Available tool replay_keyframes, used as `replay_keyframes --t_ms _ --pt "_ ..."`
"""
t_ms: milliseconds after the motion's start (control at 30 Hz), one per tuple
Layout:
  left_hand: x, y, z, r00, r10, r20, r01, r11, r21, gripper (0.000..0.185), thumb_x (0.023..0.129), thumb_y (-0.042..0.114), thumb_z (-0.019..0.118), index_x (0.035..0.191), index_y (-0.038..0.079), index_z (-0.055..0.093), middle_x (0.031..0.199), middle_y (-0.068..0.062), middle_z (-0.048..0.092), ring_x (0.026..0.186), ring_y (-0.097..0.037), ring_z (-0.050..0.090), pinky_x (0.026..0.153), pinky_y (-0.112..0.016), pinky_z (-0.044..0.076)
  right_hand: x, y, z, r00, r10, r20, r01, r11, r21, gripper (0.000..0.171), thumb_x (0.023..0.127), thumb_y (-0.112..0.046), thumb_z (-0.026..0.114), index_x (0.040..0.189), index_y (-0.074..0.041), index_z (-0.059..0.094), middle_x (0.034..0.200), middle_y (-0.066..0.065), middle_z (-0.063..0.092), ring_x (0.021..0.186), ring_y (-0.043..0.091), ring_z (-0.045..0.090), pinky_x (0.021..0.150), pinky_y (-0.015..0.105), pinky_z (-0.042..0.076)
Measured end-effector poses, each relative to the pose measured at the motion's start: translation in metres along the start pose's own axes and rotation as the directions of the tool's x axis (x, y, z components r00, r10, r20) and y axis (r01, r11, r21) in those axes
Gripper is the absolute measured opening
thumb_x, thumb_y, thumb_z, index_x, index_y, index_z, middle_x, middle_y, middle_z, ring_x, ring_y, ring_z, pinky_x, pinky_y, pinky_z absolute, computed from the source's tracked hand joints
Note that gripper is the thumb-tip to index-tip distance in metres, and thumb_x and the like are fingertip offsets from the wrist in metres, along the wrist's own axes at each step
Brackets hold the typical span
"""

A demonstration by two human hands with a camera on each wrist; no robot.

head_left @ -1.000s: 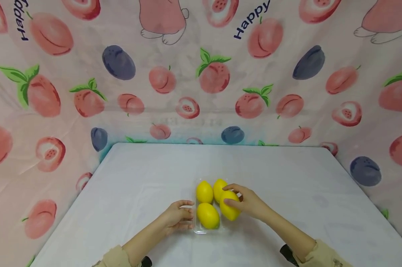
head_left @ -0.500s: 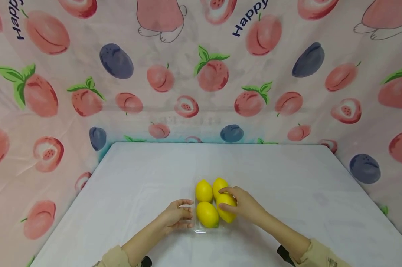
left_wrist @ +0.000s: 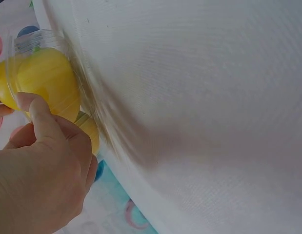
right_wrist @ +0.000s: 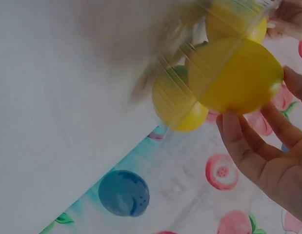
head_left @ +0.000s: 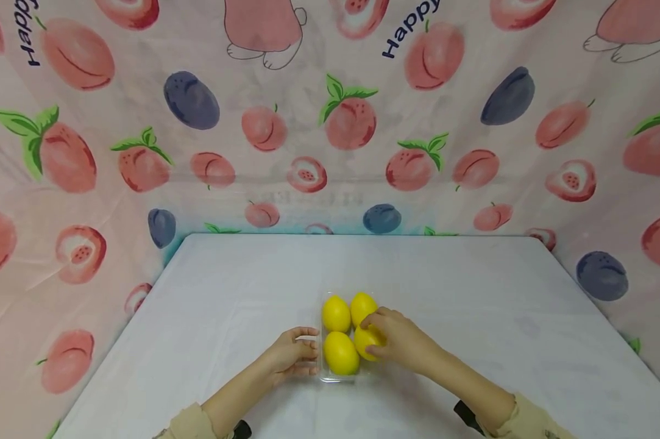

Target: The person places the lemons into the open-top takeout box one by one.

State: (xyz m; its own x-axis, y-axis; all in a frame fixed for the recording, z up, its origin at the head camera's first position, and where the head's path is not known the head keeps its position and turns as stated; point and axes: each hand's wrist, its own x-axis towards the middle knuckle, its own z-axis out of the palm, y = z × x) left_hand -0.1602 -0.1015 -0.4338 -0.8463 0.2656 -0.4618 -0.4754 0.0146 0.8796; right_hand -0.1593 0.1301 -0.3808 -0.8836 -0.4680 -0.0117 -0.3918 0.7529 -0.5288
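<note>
A clear plastic box (head_left: 337, 379) holds yellow lemons: one at the back left (head_left: 336, 315), another lemon at the back right (head_left: 364, 306), and a front-left lemon (head_left: 340, 353). At the front-right spot, my right hand (head_left: 405, 339) grips a further lemon (head_left: 366, 344) between thumb and fingers. In the right wrist view that lemon (right_wrist: 238, 75) sits partly inside the clear wall, fingertips on its outer end. My left hand (head_left: 290, 353) rests against the box's left side, fingers spread along it. In the left wrist view, the thumb (left_wrist: 32, 103) is right at the rim.
The box stands on a white-covered table (head_left: 242, 274), toward its near side. Behind and beside the table hangs a cloth (head_left: 308, 110) printed with peaches and plums. Dark camera bands (head_left: 467, 416) show by both sleeves.
My right hand has moved the lemon leftward and down into the box's front-right spot. The left hand has stayed at the box's side.
</note>
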Motion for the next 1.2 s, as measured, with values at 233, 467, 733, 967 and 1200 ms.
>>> replay_keyframes --t_ms 233,467,733,967,1200 --pt "0.001 0.001 0.002 1.000 0.009 -0.012 -0.009 1.000 0.003 0.043 0.084 -0.009 0.053 0.125 -0.003 0.040 0.081 -0.001 0.051 0.068 -0.011 0.052 0.059 -0.023 0.057 0.000 0.001 -0.004 1.000 -0.015 0.026 0.014 1.000 0.017 0.036 0.070 -0.008 0.081 0.102 -0.004 0.065 0.104 0.009 0.058 0.094 0.026 0.055 0.086 0.049 0.051" --pt "0.000 0.001 0.000 0.999 0.009 -0.031 -0.008 1.000 0.005 0.043 0.085 -0.009 0.054 0.125 -0.002 0.041 0.082 0.000 0.051 0.067 -0.011 0.053 0.060 -0.025 0.058 0.004 0.002 0.009 0.999 -0.048 0.017 0.049 0.996 -0.073 0.040 0.063 -0.005 0.084 0.096 -0.005 0.061 0.093 0.007 0.051 0.081 0.020 0.049 0.075 0.040 0.051" --pt "0.000 -0.002 0.000 0.999 0.017 -0.034 -0.017 1.000 -0.004 0.044 0.084 -0.009 0.054 0.125 -0.003 0.041 0.082 -0.001 0.052 0.067 -0.012 0.054 0.060 -0.026 0.058 0.001 0.002 0.032 0.997 -0.081 -0.017 0.075 0.971 -0.225 0.048 0.060 -0.005 0.086 0.096 -0.008 0.056 0.091 0.007 0.045 0.075 0.020 0.042 0.060 0.030 0.045" --pt "0.000 -0.005 -0.001 0.999 0.020 -0.034 -0.020 1.000 0.009 0.043 0.085 -0.009 0.053 0.126 -0.005 0.041 0.085 -0.002 0.053 0.068 -0.012 0.053 0.060 -0.026 0.058 -0.001 0.000 0.039 0.993 -0.113 -0.042 0.095 0.949 -0.301 0.047 0.060 -0.007 0.086 0.095 -0.009 0.056 0.093 0.007 0.047 0.074 0.018 0.042 0.056 0.024 0.043" --pt "0.001 -0.005 -0.002 0.999 0.022 -0.027 -0.023 1.000 -0.003 0.043 0.085 -0.010 0.053 0.126 -0.004 0.042 0.086 -0.002 0.053 0.068 -0.012 0.054 0.060 -0.026 0.058 -0.001 0.000 0.036 0.993 -0.115 -0.031 0.100 0.946 -0.310 0.045 0.061 -0.009 0.086 0.096 -0.009 0.057 0.091 0.006 0.047 0.074 0.018 0.043 0.059 0.025 0.044"
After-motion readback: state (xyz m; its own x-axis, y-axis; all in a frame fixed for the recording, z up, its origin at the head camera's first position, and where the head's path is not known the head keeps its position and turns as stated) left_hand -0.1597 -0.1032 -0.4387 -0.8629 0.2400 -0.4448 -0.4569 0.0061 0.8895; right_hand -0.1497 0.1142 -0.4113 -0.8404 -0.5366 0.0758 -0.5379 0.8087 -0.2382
